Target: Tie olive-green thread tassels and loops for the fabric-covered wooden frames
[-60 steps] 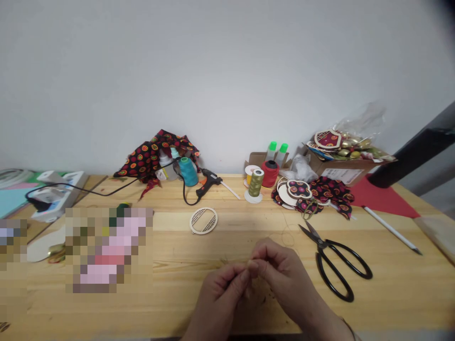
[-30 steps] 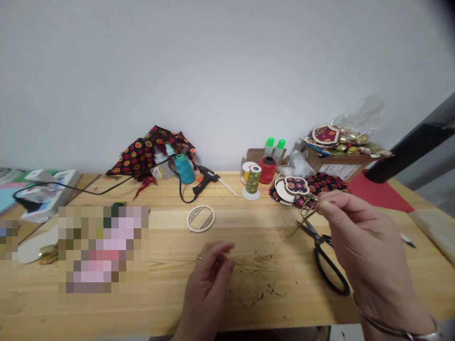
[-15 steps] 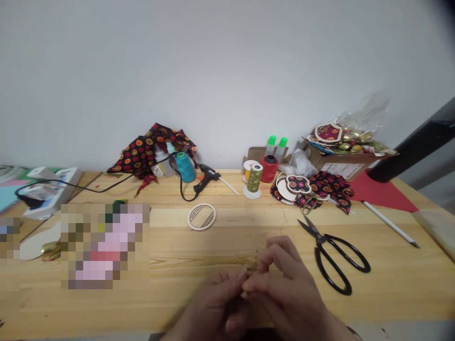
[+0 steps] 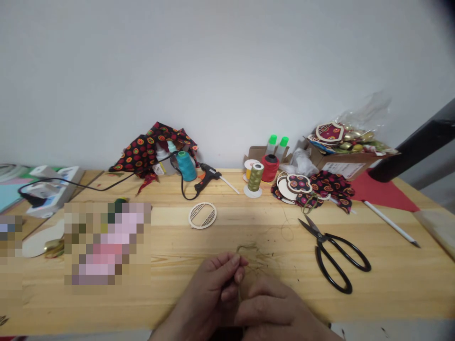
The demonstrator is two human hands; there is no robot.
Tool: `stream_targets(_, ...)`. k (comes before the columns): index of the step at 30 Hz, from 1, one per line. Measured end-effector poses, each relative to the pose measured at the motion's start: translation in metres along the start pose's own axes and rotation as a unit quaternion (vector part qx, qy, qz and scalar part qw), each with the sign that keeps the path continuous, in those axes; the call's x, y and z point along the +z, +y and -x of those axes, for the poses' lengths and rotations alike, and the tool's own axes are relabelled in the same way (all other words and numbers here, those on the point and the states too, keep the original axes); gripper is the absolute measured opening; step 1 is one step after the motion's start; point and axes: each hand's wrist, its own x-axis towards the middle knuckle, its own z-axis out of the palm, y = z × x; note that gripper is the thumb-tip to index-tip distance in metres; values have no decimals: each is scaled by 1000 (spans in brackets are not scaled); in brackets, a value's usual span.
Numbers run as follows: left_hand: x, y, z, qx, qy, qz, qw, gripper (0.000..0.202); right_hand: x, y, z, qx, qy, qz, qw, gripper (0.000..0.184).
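My left hand (image 4: 216, 282) is in a pinch at the front middle of the table. Olive-green thread (image 4: 246, 247) pokes out past its thumb and forefinger, the loose ends trailing onto the wood. Lower and to the right, my right hand (image 4: 275, 305) has its fingers curled. What it holds, if anything, is hidden. Black-handled scissors (image 4: 322, 239) lie partly spread right of my hands. Behind my left hand rests an oval wooden lattice frame (image 4: 192, 215). An olive thread spool (image 4: 255, 177) stands farther back.
Along the wall are a patterned cloth (image 4: 137, 154), a teal thread cone (image 4: 186, 166), a glue gun (image 4: 209, 176) and a red thread cone (image 4: 270, 168). A cardboard box (image 4: 343, 166) and a white pencil (image 4: 389, 222) are at right, a power strip (image 4: 59, 194) at left.
My right hand has come away from the left fingertips, moving down toward me. The olive thread in my left hand and thread scraps on the table now show.
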Motion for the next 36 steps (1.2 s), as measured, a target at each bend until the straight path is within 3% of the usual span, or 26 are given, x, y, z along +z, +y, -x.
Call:
stream_targets(5, -2, 6, -2, 48, 53, -37, 997, 27, 9, 12, 5, -26, -9, -92, 995, 34)
stream_targets(11, -2, 11, -2, 85, 71, -58, 992, 27, 20, 17, 14, 63, -63, -140, 986, 55)
stream_targets(16, 1, 13, -1, 151, 76, -62, 984, 25, 22, 22, 22, 143, -150, -98, 973, 37)
stream_targets(19, 3, 15, -1, 146, 52, -20, 988, 20, 26, 24, 25, 162, -180, -54, 969, 29)
stream_targets(25, 6, 21, 2, 134, 44, 10, 990, 16, 34, 31, 32, 154, -227, 2, 962, 22)
stream_targets(32, 10, 23, 4, 144, 47, 17, 988, 14, 44, 51, 26, 128, -358, -6, 925, 13)
stream_targets(34, 10, 23, 4, 143, 46, 20, 988, 15, 43, 49, 24, 136, -381, -4, 914, 13)
stream_targets(36, 9, 22, 4, 138, 46, 23, 989, 15, 35, 39, 23, 161, -366, -2, 916, 12)
